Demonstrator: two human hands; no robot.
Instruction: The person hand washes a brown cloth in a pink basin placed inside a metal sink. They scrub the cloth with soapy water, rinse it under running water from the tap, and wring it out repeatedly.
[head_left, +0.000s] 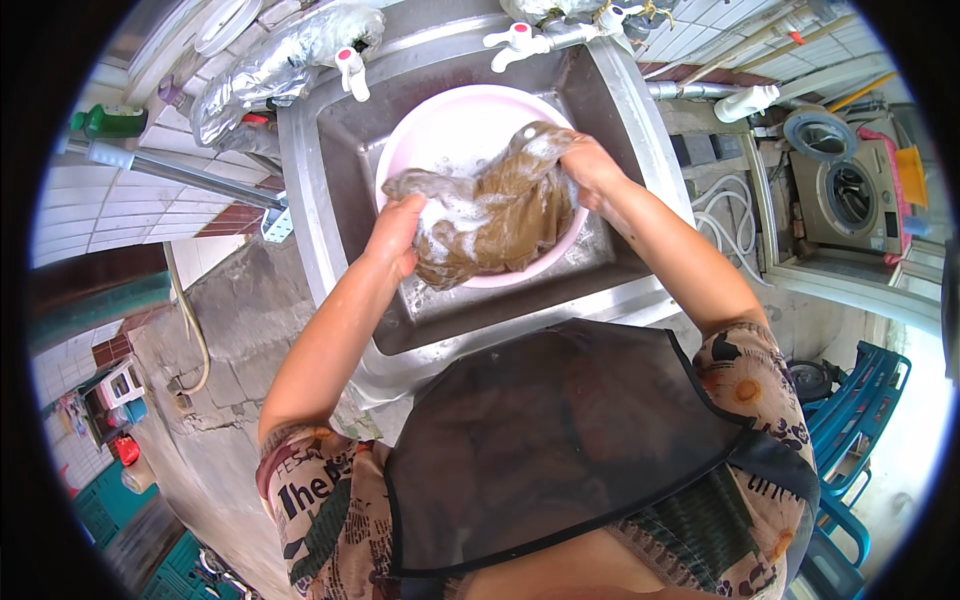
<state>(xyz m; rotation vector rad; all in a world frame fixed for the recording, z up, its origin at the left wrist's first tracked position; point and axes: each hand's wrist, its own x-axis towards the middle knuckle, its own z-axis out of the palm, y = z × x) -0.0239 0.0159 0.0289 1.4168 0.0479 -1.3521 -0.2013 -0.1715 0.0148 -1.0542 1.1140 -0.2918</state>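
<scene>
A wet brown cloth garment (517, 206), streaked with white suds, is stretched between my two hands. My left hand (399, 229) grips its left end near the rim of a pale pink plastic basin (465, 112). At the other end, my right hand (591, 169) holds a bunched part, beside what looks like a round pale button or snap. The garment hangs over the basin, and its lower left edge covers part of the front rim. Suds and soapy water show behind it. Beneath the basin is a stainless steel sink (352, 161). Fingers of both hands are partly hidden by cloth.
White taps (517, 46) with red caps reach over the sink's back edge. Foil-wrapped pipe (255, 90) and a green bottle (110, 121) are at the left. Rightward lie a coiled hose (726, 214), a washing machine (847, 199) with its door open, and a blue folded cart (855, 405).
</scene>
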